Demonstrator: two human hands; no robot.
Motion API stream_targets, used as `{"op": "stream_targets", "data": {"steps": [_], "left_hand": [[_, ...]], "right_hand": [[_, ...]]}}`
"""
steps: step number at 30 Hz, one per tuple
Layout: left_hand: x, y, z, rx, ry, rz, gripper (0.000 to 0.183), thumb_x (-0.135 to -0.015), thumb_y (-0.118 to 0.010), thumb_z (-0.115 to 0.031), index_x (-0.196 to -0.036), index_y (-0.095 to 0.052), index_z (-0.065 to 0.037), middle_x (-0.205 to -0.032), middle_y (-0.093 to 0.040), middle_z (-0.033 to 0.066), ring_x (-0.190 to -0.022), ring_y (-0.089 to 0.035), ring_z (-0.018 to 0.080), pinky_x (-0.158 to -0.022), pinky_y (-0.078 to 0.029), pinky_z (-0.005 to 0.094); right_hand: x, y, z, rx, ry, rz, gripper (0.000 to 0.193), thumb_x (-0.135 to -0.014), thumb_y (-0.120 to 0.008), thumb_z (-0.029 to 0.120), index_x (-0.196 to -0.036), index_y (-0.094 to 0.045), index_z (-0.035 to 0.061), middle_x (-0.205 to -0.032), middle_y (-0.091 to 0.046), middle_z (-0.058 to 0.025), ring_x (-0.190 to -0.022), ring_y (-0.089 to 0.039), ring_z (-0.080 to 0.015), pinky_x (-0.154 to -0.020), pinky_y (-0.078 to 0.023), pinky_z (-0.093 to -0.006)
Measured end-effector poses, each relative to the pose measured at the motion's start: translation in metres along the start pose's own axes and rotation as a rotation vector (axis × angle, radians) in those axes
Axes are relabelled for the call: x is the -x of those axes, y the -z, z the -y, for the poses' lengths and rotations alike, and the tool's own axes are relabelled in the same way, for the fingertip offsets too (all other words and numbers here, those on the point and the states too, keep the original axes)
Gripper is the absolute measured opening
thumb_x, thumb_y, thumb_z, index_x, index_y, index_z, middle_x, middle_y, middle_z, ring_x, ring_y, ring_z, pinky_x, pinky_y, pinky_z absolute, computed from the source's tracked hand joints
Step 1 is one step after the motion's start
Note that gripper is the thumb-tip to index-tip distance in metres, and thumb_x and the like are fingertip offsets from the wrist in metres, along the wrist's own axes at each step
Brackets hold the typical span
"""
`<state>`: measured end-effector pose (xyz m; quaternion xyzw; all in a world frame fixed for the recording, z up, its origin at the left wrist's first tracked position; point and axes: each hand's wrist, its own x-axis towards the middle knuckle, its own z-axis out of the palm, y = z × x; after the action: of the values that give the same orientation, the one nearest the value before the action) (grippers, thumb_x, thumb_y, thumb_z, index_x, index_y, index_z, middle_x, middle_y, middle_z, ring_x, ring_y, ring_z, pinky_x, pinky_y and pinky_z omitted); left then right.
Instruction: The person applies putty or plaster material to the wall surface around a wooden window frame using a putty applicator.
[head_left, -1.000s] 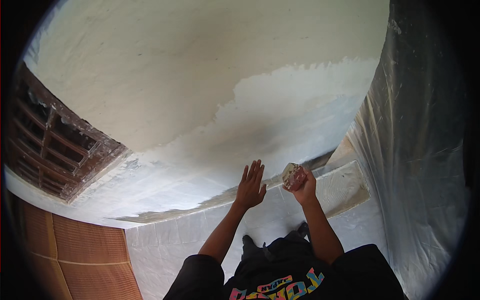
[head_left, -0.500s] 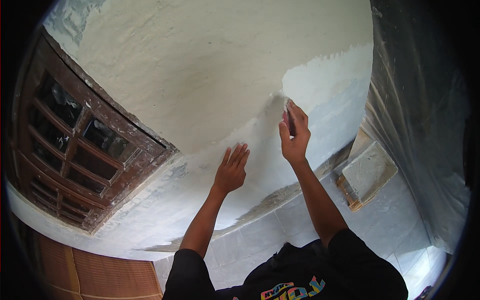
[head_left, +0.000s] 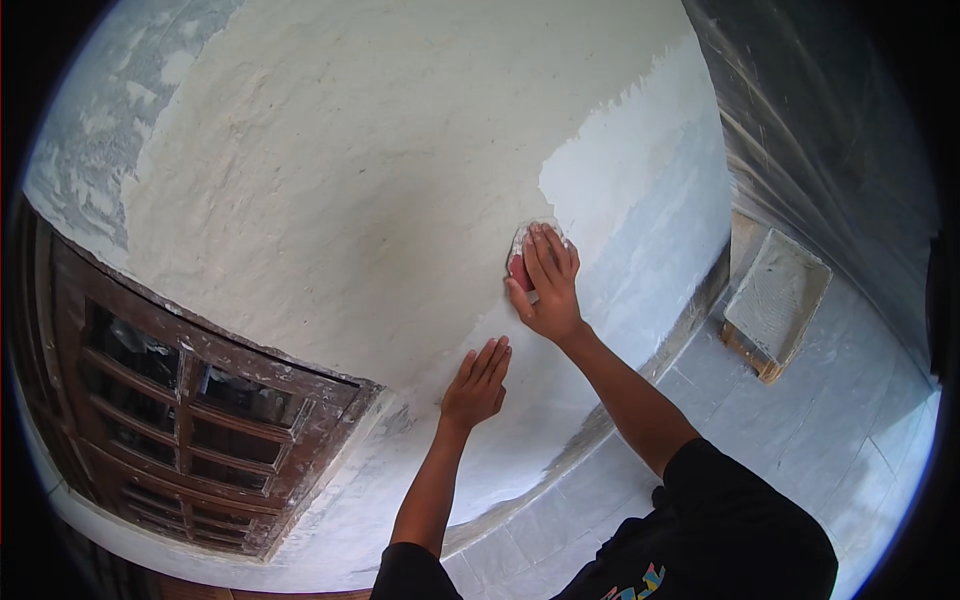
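Observation:
My right hand point(head_left: 548, 290) grips a red putty scraper point(head_left: 518, 268) smeared with white and presses it flat against the wall point(head_left: 330, 190). The fingers lie over the scraper's back, with the thumb along its lower left side. Lower and to the left, my left hand point(head_left: 475, 388) has its fingers stretched out side by side, close to the wall; whether the palm touches cannot be made out. A beige, damp-looking coat covers much of the wall. A whiter patch point(head_left: 610, 160) with a ragged edge lies right of the scraper.
A brown wooden window frame point(head_left: 185, 400) with glass panes, spotted white, is set in the wall at left. On the grey tiled floor point(head_left: 700, 440) at right, a putty-smeared tray point(head_left: 775, 295) rests on a wooden support. Clear plastic sheeting point(head_left: 800, 130) hangs beyond it.
The view has shifted and turned. My right hand has brought the scraper leftward over the wall's coat and laid it flatter. The left hand stays stretched out by the wall.

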<state>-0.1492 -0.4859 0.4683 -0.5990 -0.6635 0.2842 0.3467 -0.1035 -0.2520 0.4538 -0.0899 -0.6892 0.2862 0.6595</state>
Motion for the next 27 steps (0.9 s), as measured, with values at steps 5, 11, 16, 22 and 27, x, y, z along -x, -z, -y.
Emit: {"op": "stream_targets", "data": {"steps": [5, 11, 16, 22, 27], "left_hand": [[0.005, -0.006, -0.001, 0.017, 0.035, -0.011, 0.059, -0.087, -0.051, -0.026, -0.144, -0.055, -0.011, -0.158, -0.045, 0.0031, -0.151, -0.034, 0.0172, -0.127, -0.013, 0.0434], [-0.004, -0.004, 0.000, -0.008, 0.022, -0.026, 0.058, -0.087, -0.051, -0.026, -0.142, -0.056, -0.012, -0.158, -0.046, 0.0023, -0.149, -0.036, 0.0176, -0.127, -0.013, 0.0442], [0.004, -0.009, -0.001, -0.016, 0.043, 0.008, 0.058, -0.088, -0.049, -0.027, -0.143, -0.055, -0.013, -0.158, -0.045, 0.0013, -0.150, -0.035, 0.0164, -0.127, -0.013, 0.0437], [-0.002, -0.009, -0.003, -0.019, 0.032, -0.026, 0.057, -0.087, -0.051, -0.028, -0.141, -0.057, -0.012, -0.158, -0.047, 0.0025, -0.149, -0.036, 0.0173, -0.127, -0.014, 0.0450], [0.006, -0.016, -0.004, -0.054, 0.024, -0.012, 0.056, -0.087, -0.050, -0.028, -0.141, -0.057, -0.012, -0.157, -0.047, 0.0024, -0.150, -0.036, 0.0171, -0.126, -0.014, 0.0451]], "right_hand": [[0.048, 0.011, 0.011, -0.099, -0.009, 0.123, 0.063, -0.084, -0.071, 0.018, -0.138, -0.052, -0.0093, -0.148, -0.050, -0.0262, -0.142, -0.042, -0.0414, -0.116, -0.022, -0.0550], [-0.014, 0.006, -0.005, -0.047, -0.073, -0.030, 0.061, -0.085, -0.073, 0.015, -0.137, -0.053, -0.0097, -0.149, -0.049, -0.0268, -0.142, -0.042, -0.0402, -0.117, -0.021, -0.0543], [0.061, 0.006, 0.017, -0.113, -0.056, 0.176, 0.059, -0.086, -0.072, 0.021, -0.134, -0.055, -0.0070, -0.147, -0.051, -0.0233, -0.144, -0.042, -0.0364, -0.116, -0.020, -0.0585], [-0.006, 0.007, 0.002, -0.090, -0.108, -0.057, 0.062, -0.084, -0.072, 0.013, -0.138, -0.052, -0.0091, -0.149, -0.049, -0.0259, -0.143, -0.040, -0.0394, -0.117, -0.021, -0.0559], [0.053, -0.004, 0.029, -0.138, -0.091, 0.139, 0.059, -0.086, -0.070, 0.018, -0.136, -0.053, -0.0098, -0.147, -0.051, -0.0260, -0.145, -0.040, -0.0384, -0.119, -0.015, -0.0561]]}}
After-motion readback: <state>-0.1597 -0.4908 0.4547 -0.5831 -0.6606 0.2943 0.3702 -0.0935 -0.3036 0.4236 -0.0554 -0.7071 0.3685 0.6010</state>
